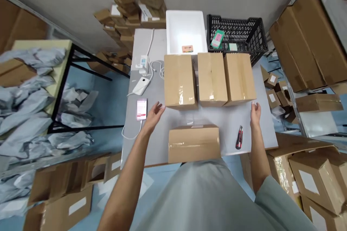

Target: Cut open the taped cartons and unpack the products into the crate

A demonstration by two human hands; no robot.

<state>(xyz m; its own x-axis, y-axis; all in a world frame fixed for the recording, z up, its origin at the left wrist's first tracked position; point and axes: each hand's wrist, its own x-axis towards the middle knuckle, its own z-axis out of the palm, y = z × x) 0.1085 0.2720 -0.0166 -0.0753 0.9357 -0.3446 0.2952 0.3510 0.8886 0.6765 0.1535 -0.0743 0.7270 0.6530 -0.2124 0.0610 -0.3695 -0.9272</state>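
Note:
Three taped cardboard boxes stand in a row on the grey table (154, 144): a left box (179, 79), a middle box (212, 77) and a right box (240, 75). My left hand (155, 114) is open beside the near left corner of the left box. Around the near right corner of the right box is my right hand (255, 113), fingers stretched forward, open; whether it touches the cardboard I cannot tell. A fourth carton (193, 144) lies at the front edge, close to my body. Right of it is a red and black utility knife (239, 138).
Behind the boxes stand a white bin (169, 32) with a small orange packet and a black crate (241, 29) with green packets. A phone (141, 109) on a cable, a white device (141, 86) and a power strip (143, 65) lie left. Boxes and grey parcels surround the table.

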